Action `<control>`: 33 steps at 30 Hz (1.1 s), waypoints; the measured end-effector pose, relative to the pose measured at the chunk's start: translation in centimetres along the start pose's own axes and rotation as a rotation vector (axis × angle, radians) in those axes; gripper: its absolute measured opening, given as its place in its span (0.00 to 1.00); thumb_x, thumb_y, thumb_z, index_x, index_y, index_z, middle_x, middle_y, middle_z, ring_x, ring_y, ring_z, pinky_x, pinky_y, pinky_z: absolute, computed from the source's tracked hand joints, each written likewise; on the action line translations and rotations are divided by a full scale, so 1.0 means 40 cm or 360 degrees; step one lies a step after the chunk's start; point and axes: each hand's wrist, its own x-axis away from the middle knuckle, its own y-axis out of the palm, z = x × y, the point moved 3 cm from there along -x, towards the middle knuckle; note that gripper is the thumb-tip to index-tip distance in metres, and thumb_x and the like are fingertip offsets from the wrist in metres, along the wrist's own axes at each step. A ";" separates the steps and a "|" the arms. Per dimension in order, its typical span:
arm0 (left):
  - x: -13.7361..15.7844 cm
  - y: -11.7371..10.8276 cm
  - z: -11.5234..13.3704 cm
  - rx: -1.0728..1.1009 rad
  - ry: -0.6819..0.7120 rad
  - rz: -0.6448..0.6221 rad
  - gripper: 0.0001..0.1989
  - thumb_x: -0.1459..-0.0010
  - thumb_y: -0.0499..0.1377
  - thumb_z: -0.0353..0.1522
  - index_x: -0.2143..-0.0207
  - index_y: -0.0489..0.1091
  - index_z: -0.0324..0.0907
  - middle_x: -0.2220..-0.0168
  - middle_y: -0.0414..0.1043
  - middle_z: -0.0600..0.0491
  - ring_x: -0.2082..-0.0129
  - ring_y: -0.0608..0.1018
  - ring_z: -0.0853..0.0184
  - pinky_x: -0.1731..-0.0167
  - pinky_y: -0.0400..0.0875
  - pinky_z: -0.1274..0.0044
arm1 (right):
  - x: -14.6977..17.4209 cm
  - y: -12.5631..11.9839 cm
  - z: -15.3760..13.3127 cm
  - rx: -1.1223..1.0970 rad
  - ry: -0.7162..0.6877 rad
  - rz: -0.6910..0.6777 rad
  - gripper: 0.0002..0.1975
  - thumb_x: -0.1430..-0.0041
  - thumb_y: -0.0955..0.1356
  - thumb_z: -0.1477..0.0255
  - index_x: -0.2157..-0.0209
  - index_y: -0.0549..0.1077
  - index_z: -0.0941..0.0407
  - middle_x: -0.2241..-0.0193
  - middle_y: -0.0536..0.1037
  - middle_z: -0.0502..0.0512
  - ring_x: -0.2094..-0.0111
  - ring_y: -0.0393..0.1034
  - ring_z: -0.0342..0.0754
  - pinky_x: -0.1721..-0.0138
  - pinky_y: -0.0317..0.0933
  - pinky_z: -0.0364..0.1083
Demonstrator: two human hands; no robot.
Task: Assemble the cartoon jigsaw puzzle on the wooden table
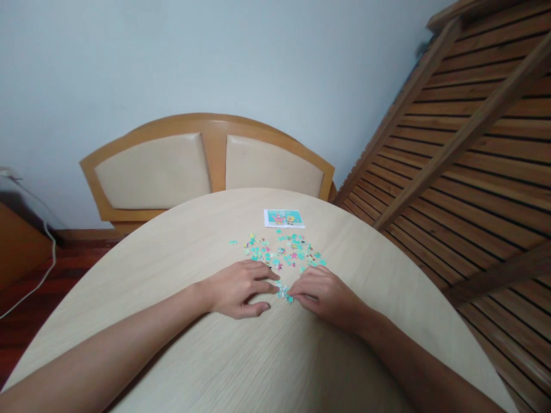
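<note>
On the left, the bare left hand (246,287) lies palm down, fingers spread and thumb apart, its index fingertip at the left edge of a small cluster of flat turquoise-and-white jigsaw pieces (283,291). This cluster sits between the hands, its longer axis apparently slanting from far left to near right. On its far side, loose turquoise, pink and yellow pieces (294,256) spread over the round, pale wood-grain table (241,367). The bare right hand (321,291) bunches its fingertips at the cluster's right edge, equally near; whether they pinch a piece, I cannot tell.
</note>
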 end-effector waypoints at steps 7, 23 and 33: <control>-0.003 0.000 -0.004 0.0017 0.0033 0.0044 0.16 0.35 0.56 0.38 0.47 0.71 0.44 0.44 0.72 0.44 0.46 0.75 0.55 0.45 0.70 0.63 | 0.009 0.002 0.006 -0.0065 0.0231 0.0084 0.10 0.40 0.69 0.72 0.56 0.77 0.54 0.61 0.82 0.54 0.58 0.75 0.51 0.54 0.64 0.50; -0.002 0.003 -0.007 -0.0021 0.0070 0.0028 0.17 0.35 0.56 0.38 0.47 0.71 0.42 0.44 0.72 0.43 0.46 0.75 0.54 0.46 0.71 0.61 | 0.004 0.016 -0.010 -0.0410 0.0736 0.0011 0.07 0.40 0.72 0.71 0.73 0.77 0.54 0.71 0.81 0.49 0.66 0.74 0.47 0.60 0.62 0.47; 0.000 0.004 -0.008 -0.0032 0.0081 0.0039 0.17 0.35 0.55 0.38 0.47 0.72 0.42 0.44 0.72 0.43 0.46 0.75 0.54 0.46 0.71 0.61 | 0.010 0.015 -0.044 -0.0146 0.0814 -0.0074 0.13 0.38 0.69 0.70 0.77 0.73 0.54 0.74 0.78 0.50 0.68 0.73 0.48 0.62 0.59 0.48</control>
